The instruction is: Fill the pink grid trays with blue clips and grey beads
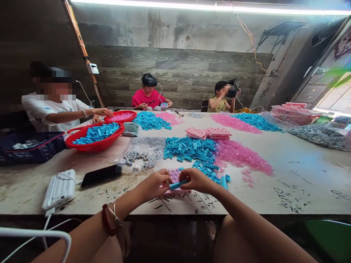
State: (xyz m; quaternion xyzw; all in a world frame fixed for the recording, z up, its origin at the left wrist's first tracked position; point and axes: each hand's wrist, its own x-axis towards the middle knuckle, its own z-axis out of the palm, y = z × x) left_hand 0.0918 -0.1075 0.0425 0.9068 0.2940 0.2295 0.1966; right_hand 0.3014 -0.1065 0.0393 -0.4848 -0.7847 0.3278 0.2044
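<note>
A pink board with clear pink bits in rows [174, 174] lies at the front of the table, partly covered by my hands. Above its near side is a long blue plastic piece [177, 185]. My right hand [196, 179] pinches this piece from the right and top. At its left end, my left hand [157, 183] has its fingers curled against the piece and the board's left edge; the exact fingertip contact is partly hidden. Loose blue plastic pieces [205, 170] lie just beyond my right hand.
Behind are a blue heap [189, 148], pink bits [241, 157] and stacked pink boards [219, 133]. Left are a bag of small parts [142, 153], a phone [101, 176], a power bank [59, 190] and a red basin [93, 146]. Three people sit across; one reaches into another red basin [131, 117].
</note>
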